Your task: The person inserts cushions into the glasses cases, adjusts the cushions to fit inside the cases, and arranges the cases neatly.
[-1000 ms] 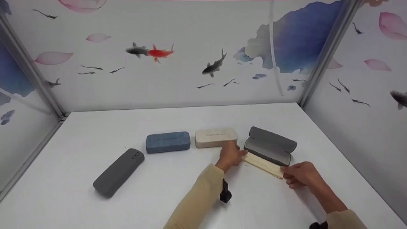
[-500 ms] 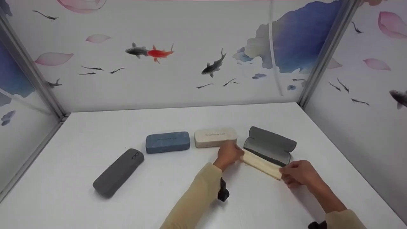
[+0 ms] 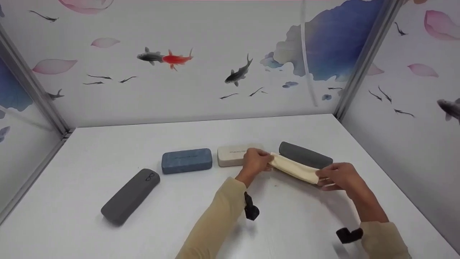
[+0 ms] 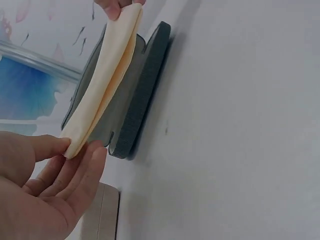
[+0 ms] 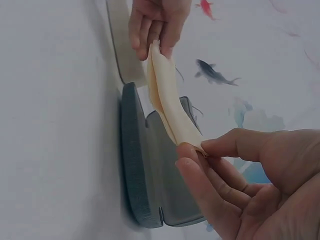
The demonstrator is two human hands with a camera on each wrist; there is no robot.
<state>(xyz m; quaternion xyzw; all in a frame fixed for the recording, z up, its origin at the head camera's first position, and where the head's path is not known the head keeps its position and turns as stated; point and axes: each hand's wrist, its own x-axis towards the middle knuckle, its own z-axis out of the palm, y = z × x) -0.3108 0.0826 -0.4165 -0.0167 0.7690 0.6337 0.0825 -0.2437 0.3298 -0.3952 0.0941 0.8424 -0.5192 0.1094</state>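
Head view: I see the left hand (image 3: 256, 162) and right hand (image 3: 339, 176) each pinching one end of a folded cream cleaning cloth (image 3: 293, 168), held just above the open dark grey hard glasses case (image 3: 305, 155). Left of that case lie a beige hard case (image 3: 231, 156), a blue hard case (image 3: 187, 160) and a grey soft case (image 3: 130, 196) on the white table (image 3: 107, 151).

Left wrist view: thumb and fingers (image 4: 75, 175) grip the cloth end over the open case (image 4: 142, 95).

Right wrist view: fingertips (image 5: 200, 170) pinch the other end.

Bright, even light; soft shadows, slight blur.
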